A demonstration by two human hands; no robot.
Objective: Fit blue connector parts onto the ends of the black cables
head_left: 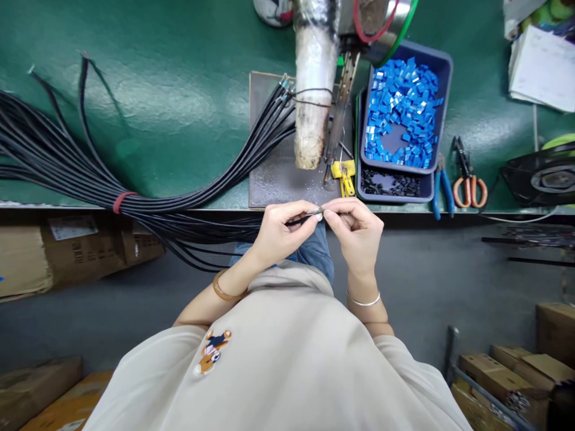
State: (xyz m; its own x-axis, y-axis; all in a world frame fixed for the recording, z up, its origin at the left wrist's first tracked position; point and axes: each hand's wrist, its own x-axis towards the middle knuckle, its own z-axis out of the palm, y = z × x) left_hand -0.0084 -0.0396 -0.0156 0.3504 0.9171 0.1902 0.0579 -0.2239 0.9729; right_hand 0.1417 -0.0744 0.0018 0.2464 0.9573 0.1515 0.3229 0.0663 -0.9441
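My left hand [284, 232] is closed, its thumb and fingers pinching a black cable [294, 222] close to the end. Opposite it, my right hand [358, 232] pinches the tip of that cable, and the fingertips of both hands nearly meet at the table's front edge. The fine detail at the tip is too small to make out. Leftward runs a thick bundle of black cables [179, 203], tied with a red band [121, 202]. Several cable ends [284, 87] with stripped tips rest on a dark grey plate [269, 185].
A wrapped pipe [309, 114] hangs over the plate, beside a yellow clip [345, 176]. To the right are a bin of blue pieces [444, 90], a bin of black pieces [395, 199], blue-handled pliers [442, 188], orange-handled scissors [469, 185] and a fan [543, 176]. Cardboard boxes [90, 245] stand below.
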